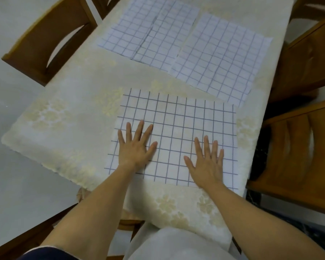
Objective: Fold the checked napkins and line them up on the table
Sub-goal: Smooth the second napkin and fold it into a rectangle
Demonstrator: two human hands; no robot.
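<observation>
A white napkin with a dark grid (178, 119) lies spread flat on the near part of the table. My left hand (136, 145) presses flat on its left side, fingers straight and spread. My right hand (206, 162) presses flat on its lower right part in the same way. Two more checked napkins lie flat side by side farther back: one at the far middle (150, 29) with a crease down its centre, one to the right of it (221, 57).
The table carries a cream cloth with a pale flower pattern (73, 102). Wooden chairs stand at the far left (47, 40) and along the right side (298, 147). A grey floor lies to the left.
</observation>
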